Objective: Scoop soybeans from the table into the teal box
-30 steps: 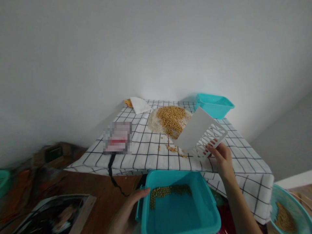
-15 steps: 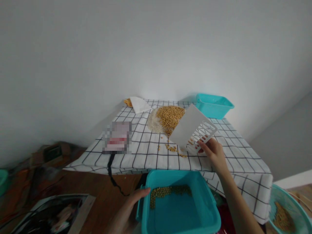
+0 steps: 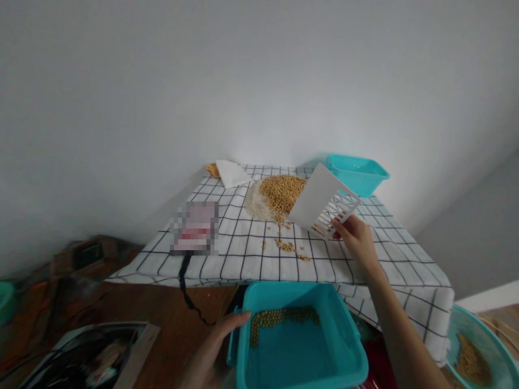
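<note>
My right hand (image 3: 353, 236) grips the slotted end of a white plastic scraper board (image 3: 318, 198). The board is tilted, its plain edge down against the near right side of a heap of yellow soybeans (image 3: 281, 192) on the checked tablecloth (image 3: 243, 248). A few loose beans (image 3: 290, 247) lie in front of the heap. My left hand (image 3: 221, 337) holds the left rim of a teal tub (image 3: 344, 346) below the table's front edge. A line of beans (image 3: 279, 317) lies in the tub.
A second teal tub (image 3: 357, 174) stands at the table's back right. A folded white cloth (image 3: 232, 173) lies at the back left, a blurred packet (image 3: 195, 227) with a black cord nearer. A round teal bowl (image 3: 492, 346) with beans sits at the lower right.
My right hand carried the scraper board away from me and to the left, up to the bean heap. My left hand and the tub stayed put.
</note>
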A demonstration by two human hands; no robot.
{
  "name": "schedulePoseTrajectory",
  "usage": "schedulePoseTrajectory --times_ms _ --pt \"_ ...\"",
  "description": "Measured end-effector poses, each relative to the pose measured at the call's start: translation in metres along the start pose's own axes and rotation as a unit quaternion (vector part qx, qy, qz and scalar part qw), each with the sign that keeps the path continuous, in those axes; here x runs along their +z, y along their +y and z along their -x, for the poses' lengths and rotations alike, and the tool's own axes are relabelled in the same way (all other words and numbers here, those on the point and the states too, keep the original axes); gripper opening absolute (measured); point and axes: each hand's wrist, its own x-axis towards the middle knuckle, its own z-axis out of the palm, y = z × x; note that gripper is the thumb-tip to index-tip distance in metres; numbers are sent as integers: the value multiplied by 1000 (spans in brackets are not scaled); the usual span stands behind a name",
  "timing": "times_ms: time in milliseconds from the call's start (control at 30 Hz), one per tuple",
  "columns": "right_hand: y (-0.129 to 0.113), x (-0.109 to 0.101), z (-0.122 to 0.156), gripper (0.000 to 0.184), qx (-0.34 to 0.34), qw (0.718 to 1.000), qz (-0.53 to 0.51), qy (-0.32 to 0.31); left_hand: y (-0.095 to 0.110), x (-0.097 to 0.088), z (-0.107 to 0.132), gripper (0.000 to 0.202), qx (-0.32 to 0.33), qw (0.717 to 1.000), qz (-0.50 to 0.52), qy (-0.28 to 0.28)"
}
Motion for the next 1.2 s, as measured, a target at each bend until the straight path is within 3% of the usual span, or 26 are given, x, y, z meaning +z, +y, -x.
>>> schedulePoseTrajectory --times_ms 133,233,400,567,800,1033,1200 --pt "2 -8 6 23 3 999 -41 16 0 -1 -2 33 -27 999 21 15" --pt "2 -16 11 20 1 999 -45 23 11 12 4 29 -37 998 24 36" --pt "1 -25 18 20 9 998 -57 13 25 32 14 29 -45 998 40 11" --pt "7 -40 28 20 15 996 -58 64 18 17 16 27 14 999 33 12" --pt "13 -72 54 20 43 987 -43 146 1 -6 16 40 97 993 -72 -16" --pt "35 -104 79 23 59 970 -35 235 -6 -4 9 39 90 993 -72 -10" --pt "38 -114 95 19 76 975 -47 203 -4 -2 9 33 70 995 -65 0"
